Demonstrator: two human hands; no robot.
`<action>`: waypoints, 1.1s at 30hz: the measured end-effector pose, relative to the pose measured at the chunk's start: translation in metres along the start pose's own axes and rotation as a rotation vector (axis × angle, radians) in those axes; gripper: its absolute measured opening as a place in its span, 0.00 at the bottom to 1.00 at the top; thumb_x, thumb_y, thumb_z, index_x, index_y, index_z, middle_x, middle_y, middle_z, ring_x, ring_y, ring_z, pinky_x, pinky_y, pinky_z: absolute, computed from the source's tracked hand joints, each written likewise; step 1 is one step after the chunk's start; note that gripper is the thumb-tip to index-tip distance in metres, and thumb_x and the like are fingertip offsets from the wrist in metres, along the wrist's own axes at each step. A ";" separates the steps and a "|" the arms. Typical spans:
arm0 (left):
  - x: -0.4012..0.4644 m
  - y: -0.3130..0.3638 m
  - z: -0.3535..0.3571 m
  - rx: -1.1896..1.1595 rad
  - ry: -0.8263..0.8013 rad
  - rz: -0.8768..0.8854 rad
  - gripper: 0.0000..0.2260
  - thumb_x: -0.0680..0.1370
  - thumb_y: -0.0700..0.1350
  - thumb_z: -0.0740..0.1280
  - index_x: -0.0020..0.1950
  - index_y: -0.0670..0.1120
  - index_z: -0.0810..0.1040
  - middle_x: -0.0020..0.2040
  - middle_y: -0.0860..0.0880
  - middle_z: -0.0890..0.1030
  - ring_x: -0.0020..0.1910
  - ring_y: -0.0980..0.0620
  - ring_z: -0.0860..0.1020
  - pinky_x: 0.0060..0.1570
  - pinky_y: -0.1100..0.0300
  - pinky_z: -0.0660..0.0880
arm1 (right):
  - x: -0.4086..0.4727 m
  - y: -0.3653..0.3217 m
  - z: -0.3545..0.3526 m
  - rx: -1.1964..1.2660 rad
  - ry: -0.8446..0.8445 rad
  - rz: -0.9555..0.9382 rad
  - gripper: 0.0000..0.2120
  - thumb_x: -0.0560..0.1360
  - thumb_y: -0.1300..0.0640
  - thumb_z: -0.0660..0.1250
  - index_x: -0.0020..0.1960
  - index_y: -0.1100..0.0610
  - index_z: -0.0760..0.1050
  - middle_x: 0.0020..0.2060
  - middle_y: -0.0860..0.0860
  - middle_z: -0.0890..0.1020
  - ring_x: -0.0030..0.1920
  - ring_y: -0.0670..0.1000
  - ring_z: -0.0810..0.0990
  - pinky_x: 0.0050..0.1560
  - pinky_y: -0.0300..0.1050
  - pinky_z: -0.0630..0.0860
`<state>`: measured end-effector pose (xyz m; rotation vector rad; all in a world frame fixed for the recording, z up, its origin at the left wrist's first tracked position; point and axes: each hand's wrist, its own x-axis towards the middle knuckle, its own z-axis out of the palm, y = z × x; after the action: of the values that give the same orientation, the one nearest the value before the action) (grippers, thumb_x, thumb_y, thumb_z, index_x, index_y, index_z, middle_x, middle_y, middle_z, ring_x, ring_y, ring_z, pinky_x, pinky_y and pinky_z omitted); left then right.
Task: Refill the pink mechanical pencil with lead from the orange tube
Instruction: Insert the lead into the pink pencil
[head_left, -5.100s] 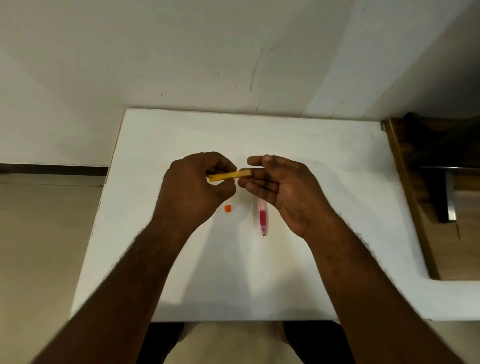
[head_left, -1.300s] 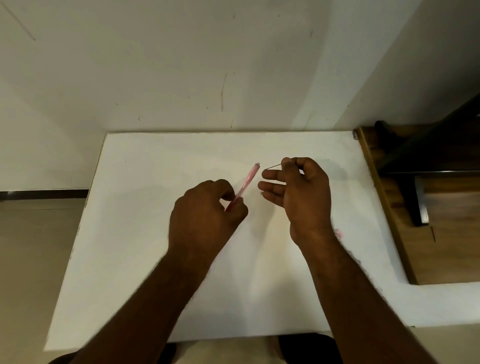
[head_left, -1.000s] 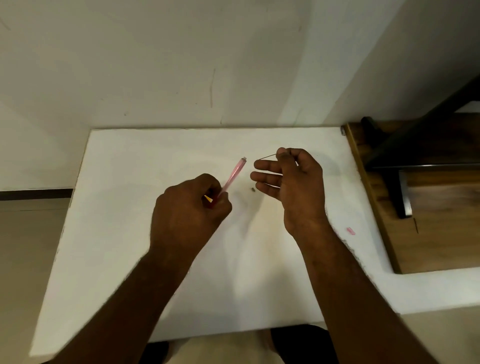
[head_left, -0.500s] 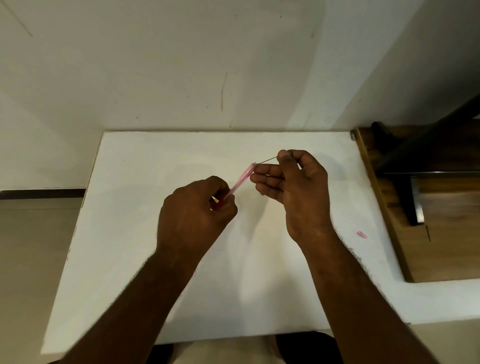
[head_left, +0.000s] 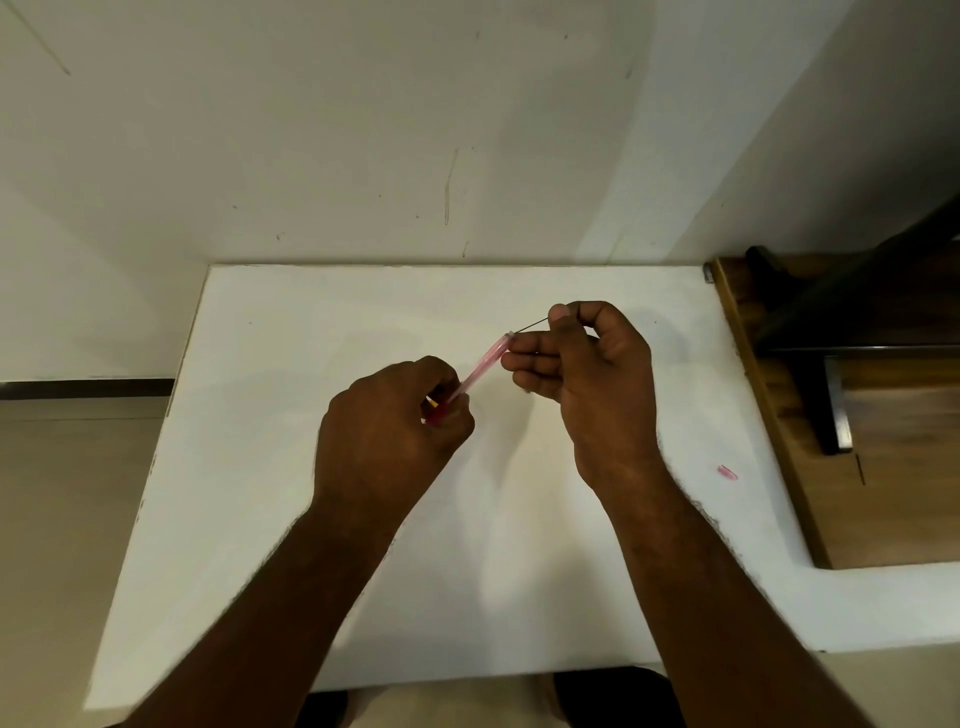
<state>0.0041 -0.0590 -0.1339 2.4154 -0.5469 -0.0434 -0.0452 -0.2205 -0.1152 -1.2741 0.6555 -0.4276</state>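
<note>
Left hand (head_left: 389, 441) fist closed round lower pink pencil (head_left: 480, 366), orange tube tip (head_left: 431, 401) peeking inside. Right hand (head_left: 597, 374) fingertips pinch thin lead (head_left: 531, 326) at pencil's upper open end.

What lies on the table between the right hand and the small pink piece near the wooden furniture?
In the head view, nothing: only bare white table separates the right hand from the small pink piece, which lies alone near the table's right edge.

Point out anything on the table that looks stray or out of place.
One thing: a small pink piece lies alone on the white table near its right edge, well apart from the pink pencil held in the left hand. It may be the pencil's cap. Nothing looks spilled or broken.
</note>
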 end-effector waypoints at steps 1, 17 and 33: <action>0.001 -0.002 -0.002 0.002 -0.003 -0.001 0.04 0.72 0.53 0.69 0.43 0.54 0.79 0.36 0.57 0.81 0.36 0.56 0.80 0.38 0.54 0.78 | 0.000 0.000 0.002 0.000 0.001 -0.001 0.07 0.83 0.55 0.64 0.51 0.58 0.75 0.39 0.58 0.88 0.42 0.58 0.89 0.39 0.44 0.82; 0.002 0.008 0.004 -0.002 -0.036 0.025 0.05 0.73 0.52 0.68 0.46 0.56 0.81 0.39 0.57 0.82 0.37 0.55 0.79 0.38 0.55 0.77 | 0.001 0.006 -0.011 -0.320 -0.048 -0.091 0.07 0.81 0.57 0.67 0.49 0.61 0.78 0.41 0.54 0.88 0.40 0.52 0.89 0.43 0.48 0.85; -0.005 0.034 0.021 -0.041 -0.076 0.043 0.04 0.73 0.52 0.69 0.46 0.57 0.82 0.39 0.59 0.82 0.38 0.57 0.80 0.40 0.56 0.78 | 0.002 -0.009 -0.116 -1.087 0.119 -0.071 0.08 0.77 0.48 0.70 0.42 0.51 0.79 0.39 0.47 0.85 0.42 0.52 0.86 0.49 0.50 0.81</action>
<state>-0.0166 -0.0938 -0.1303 2.3686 -0.6263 -0.1273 -0.1199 -0.3096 -0.1246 -2.3126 0.9990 -0.1848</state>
